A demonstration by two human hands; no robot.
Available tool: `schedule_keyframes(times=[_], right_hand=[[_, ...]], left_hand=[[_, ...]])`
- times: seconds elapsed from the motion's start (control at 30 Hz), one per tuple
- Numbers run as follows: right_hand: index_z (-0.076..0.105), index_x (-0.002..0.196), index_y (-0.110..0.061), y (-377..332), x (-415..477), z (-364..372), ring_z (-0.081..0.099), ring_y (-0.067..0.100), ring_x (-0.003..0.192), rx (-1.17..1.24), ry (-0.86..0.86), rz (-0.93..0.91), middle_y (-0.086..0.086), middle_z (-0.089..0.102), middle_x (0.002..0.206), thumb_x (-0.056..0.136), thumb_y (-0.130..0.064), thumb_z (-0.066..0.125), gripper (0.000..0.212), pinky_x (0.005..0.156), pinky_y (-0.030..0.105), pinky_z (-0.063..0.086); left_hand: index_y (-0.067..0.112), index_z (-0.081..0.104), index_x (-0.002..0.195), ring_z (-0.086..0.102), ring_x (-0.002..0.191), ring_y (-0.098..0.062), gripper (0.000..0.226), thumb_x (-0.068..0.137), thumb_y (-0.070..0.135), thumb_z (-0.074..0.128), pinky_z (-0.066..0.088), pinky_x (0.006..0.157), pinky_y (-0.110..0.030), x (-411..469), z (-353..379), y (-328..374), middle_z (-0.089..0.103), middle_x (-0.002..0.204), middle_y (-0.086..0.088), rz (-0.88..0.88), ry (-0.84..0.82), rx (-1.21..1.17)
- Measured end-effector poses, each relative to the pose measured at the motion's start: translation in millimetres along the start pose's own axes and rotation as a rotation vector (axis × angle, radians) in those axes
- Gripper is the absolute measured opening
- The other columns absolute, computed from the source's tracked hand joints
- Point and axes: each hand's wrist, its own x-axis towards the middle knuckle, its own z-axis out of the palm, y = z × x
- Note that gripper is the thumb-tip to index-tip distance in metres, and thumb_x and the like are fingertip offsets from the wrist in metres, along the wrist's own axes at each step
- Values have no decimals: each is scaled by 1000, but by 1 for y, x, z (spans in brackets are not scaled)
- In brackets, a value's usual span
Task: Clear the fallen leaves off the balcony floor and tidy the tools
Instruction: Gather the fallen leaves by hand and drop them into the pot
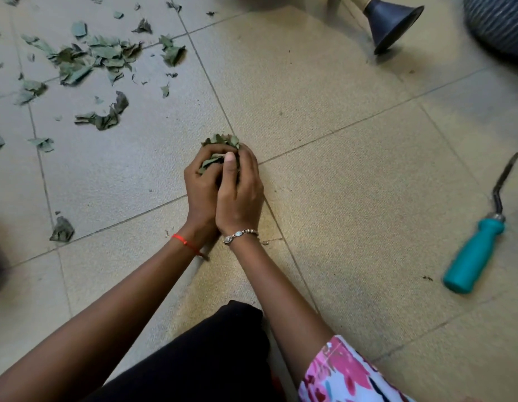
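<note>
Both the left hand and right hand are clamping fingers together around a leaf bundle mid-floor; next, probably lifting it away for disposal.

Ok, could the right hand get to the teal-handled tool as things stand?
Probably not yet: the right hand and left hand are cupped together around a bunch of leaves. The floor towards the teal-handled tool is bare, though.
</note>
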Motion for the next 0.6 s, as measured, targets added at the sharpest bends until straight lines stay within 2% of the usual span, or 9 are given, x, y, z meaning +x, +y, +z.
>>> schedule_keyframes(times=[0.07, 0.1, 0.17, 0.23, 0.3, 0.4, 0.43, 0.53, 0.6], right_hand=[[55, 126, -13, 0, 0, 0, 49, 10, 122, 129, 21, 99, 0, 56, 131, 90, -44, 33, 53, 102, 26, 40], [57, 125, -15, 1, 1, -2, 50, 8, 120, 206, 23, 149, -2, 57, 129, 89, -42, 35, 50, 103, 28, 41], [60, 121, -17, 3, 4, -6, 54, 8, 118, 349, 16, 229, -2, 61, 125, 86, -45, 38, 50, 102, 36, 43], [63, 118, -16, 4, 7, -10, 57, 13, 115, 459, 7, 286, 1, 64, 121, 83, -45, 42, 50, 100, 41, 45], [64, 114, -16, 2, 9, -15, 60, 14, 111, 547, -10, 340, 2, 65, 117, 85, -37, 45, 41, 97, 38, 48], [65, 110, -15, 3, 13, -22, 62, 12, 103, 717, -42, 415, 1, 66, 109, 90, -22, 46, 28, 87, 26, 49], [66, 107, -15, 5, 15, -23, 62, 15, 105, 761, -48, 429, 2, 66, 110, 90, -21, 47, 27, 88, 27, 49], [69, 105, -18, 7, 18, -25, 59, 27, 114, 863, -81, 499, 12, 64, 119, 82, -30, 51, 31, 100, 43, 45], [70, 107, -21, 11, 20, -26, 58, 28, 115, 879, -113, 505, 12, 63, 121, 82, -32, 51, 33, 103, 48, 42]], left_hand=[[0, 65, 90, 58, 87, 7, 25, 83, -15, 46, 43, 78, -10, -1, 4, -3, 65, 86, 26, -19, 41, -47], [4, 65, 87, 59, 87, 5, 26, 82, -12, 45, 44, 79, -12, -2, 6, -3, 67, 84, 22, -95, 66, -165], [9, 65, 76, 62, 80, -8, 21, 78, 1, 46, 48, 76, -18, -4, 13, 9, 67, 76, 8, -368, 130, -582], [9, 61, 77, 62, 69, -13, 20, 82, 4, 43, 51, 68, -20, -6, 20, 16, 65, 70, 0, -574, 182, -898], [8, 57, 82, 62, 66, -13, 22, 87, 4, 36, 53, 65, -18, -7, 24, 24, 64, 70, -2, -642, 197, -1016], [9, 55, 86, 62, 72, -16, 22, 88, 6, 33, 54, 69, -20, -8, 28, 31, 64, 77, -4, -660, 190, -1159], [9, 56, 85, 62, 72, -16, 23, 88, 7, 33, 54, 69, -20, -8, 29, 34, 64, 76, -3, -666, 192, -1176], [10, 57, 80, 63, 71, -15, 26, 89, 8, 32, 54, 69, -20, -9, 36, 39, 64, 74, -2, -679, 207, -1204], [10, 57, 77, 63, 70, -14, 28, 89, 6, 32, 54, 69, -20, -7, 39, 42, 64, 71, -1, -671, 228, -1191]])
